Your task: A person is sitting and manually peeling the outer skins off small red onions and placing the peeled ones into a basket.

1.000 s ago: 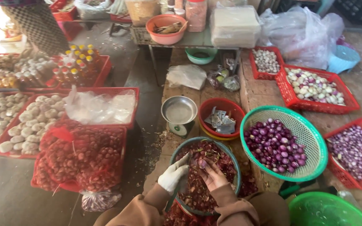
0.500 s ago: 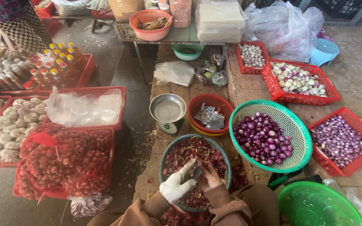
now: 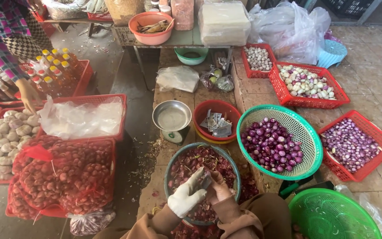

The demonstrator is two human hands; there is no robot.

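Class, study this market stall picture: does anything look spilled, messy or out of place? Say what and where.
Yes. Dry onion skins lie scattered on the floor left of the scale, outside the basin where the left hand and right hand work. Reddish peelings also spill on the boards right of the basin.

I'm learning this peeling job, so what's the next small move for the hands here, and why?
Probably drop the shallot into the green basket once clean. The gloved left hand and bare right hand meet over the basin of skins, and the basket beside it holds peeled ones.
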